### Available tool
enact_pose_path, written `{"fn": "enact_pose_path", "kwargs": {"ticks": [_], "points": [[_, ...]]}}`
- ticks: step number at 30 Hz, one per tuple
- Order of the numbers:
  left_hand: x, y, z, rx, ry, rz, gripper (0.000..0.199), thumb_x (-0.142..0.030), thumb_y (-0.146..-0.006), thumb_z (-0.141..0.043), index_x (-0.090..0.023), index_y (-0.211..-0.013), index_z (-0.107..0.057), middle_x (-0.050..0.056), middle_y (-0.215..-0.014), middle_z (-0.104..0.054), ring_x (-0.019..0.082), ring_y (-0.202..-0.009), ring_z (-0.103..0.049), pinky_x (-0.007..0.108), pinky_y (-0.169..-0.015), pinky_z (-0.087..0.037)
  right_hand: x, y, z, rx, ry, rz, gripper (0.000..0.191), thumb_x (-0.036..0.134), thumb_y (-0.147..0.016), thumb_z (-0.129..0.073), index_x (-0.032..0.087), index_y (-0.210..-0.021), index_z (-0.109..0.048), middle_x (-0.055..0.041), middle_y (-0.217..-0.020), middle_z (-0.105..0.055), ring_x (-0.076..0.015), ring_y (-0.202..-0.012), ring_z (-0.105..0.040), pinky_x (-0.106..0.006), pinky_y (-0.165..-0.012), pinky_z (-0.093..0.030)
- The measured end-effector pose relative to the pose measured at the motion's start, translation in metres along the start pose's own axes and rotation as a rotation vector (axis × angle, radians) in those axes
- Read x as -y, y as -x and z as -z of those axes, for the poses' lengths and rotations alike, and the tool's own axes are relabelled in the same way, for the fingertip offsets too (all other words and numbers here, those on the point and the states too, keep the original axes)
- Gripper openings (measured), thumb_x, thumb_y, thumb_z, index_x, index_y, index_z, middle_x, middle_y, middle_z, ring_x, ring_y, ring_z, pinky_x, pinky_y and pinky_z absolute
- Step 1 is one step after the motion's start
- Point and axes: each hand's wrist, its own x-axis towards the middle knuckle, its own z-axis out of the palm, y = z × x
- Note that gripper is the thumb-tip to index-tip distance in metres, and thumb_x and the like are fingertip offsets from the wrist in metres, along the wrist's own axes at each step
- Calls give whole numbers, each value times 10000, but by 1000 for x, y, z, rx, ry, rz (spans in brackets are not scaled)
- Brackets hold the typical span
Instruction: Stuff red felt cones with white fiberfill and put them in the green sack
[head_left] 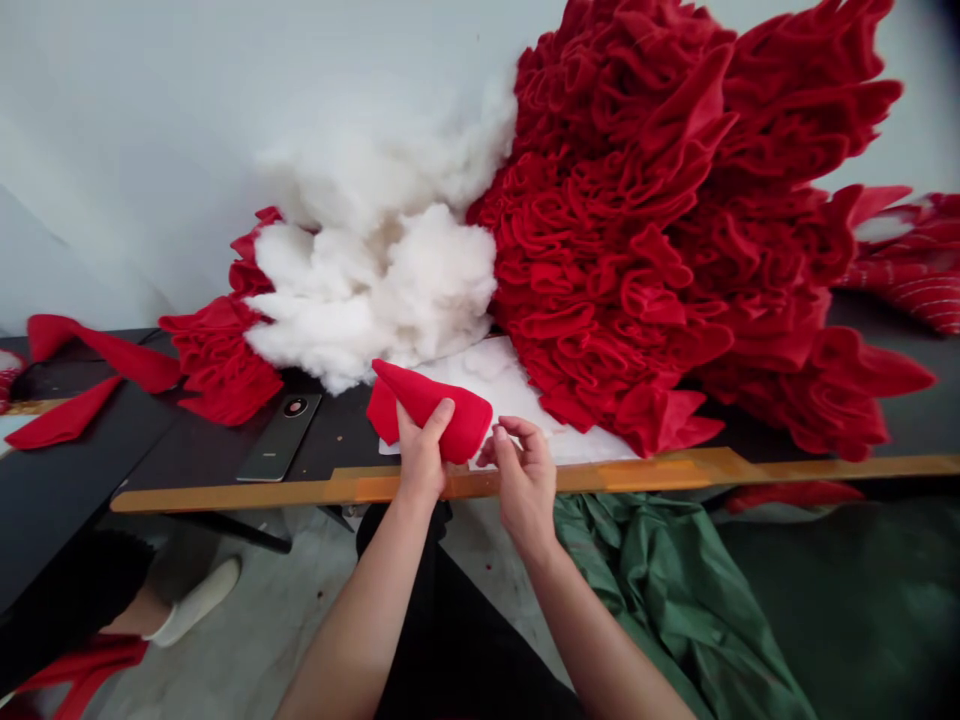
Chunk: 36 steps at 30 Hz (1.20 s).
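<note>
My left hand (422, 450) grips a red felt cone (450, 408), its thumb pressed along the near side. The cone's tip points up and left, and its wide end faces right. Just right of that wide end is my right hand (525, 470), fingers curled with thumb against fingertips; what they hold, if anything, is too small to make out. Another red felt piece (382, 412) lies behind the cone. White fluffy stuffing (405, 280) is heaped beyond my hands, beside a tall pile of red felt pieces (615, 220). White paper (517, 385) lies under the cone.
Yellow tape covers the dark table's front edge (300, 494). A phone (279, 438) lies left of my hands, near a smaller red felt stack (229, 360) and loose red pieces (67, 415). Green fabric (652, 560) hangs below the edge. Another person's foot (195, 600) shows lower left.
</note>
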Motion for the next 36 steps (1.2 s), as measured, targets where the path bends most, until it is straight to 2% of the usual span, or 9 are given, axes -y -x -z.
{"fn": "enact_pose_path", "kwargs": {"ticks": [4,7,11,14,16,20,23,30,36], "points": [[-1,8,-9,1,73,102,571,-304,-653,-778,-225,-1152,-513,18,-916,-666,160,-764,-652,282,-728,-529,-6,2,0,28,318,517,221,167,-805,-554,224,-1008,-621,-68,-1009,-601,-204,-943,-586,-373,-814,-498],[-3,17,-15,-23,83,156,564,-287,-665,-772,-227,-1159,-506,21,-948,-669,169,-820,-657,301,-783,-526,-9,-1,-3,67,382,605,313,144,-774,-544,234,-1065,-615,-80,-1059,-594,-229,-1008,-567,-414,-871,-479],[-15,15,-3,87,41,188,502,-364,-628,-788,-197,-1053,-579,40,-927,-670,198,-867,-649,317,-803,-516,-2,-9,-1,69,79,215,247,267,-776,-605,229,-1021,-608,-59,-1010,-627,-205,-925,-596,-374,-814,-503],[-22,5,9,134,-11,64,533,-360,-540,-832,-186,-990,-606,65,-972,-676,249,-950,-637,333,-830,-502,7,-11,0,104,-221,-155,290,381,-732,-673,220,-955,-581,-29,-907,-648,-161,-751,-608,-305,-671,-514],[-21,1,12,153,0,-20,596,-346,-545,-830,-215,-1068,-575,79,-1071,-665,274,-1024,-619,355,-858,-493,11,-9,-3,103,-261,-216,293,386,-699,-707,217,-890,-563,2,-810,-623,-127,-644,-575,-261,-589,-489],[-14,1,3,136,98,55,576,-370,-604,-794,-205,-1096,-542,80,-1014,-681,255,-947,-652,369,-854,-499,8,2,-7,-31,81,217,125,257,-761,-653,224,-871,-604,-16,-854,-596,-148,-759,-590,-288,-678,-510],[-7,8,-5,55,123,115,523,-325,-600,-801,-187,-1045,-562,30,-897,-681,178,-804,-662,300,-795,-511,0,4,-8,13,381,547,260,169,-810,-537,242,-1041,-633,-82,-1091,-602,-225,-1022,-580,-404,-866,-504],[-10,5,13,46,134,209,472,-385,-579,-810,-179,-959,-618,32,-891,-685,186,-832,-656,287,-782,-511,-2,-4,3,213,371,457,346,117,-854,-455,246,-1142,-596,-78,-1100,-617,-211,-1032,-595,-401,-890,-512],[-17,-2,15,111,116,245,454,-406,-584,-796,-125,-906,-643,78,-862,-697,260,-910,-656,358,-844,-504,-7,6,7,244,456,720,464,53,-842,-463,278,-1237,-553,-91,-1205,-584,-233,-1126,-558,-420,-937,-487]]}}
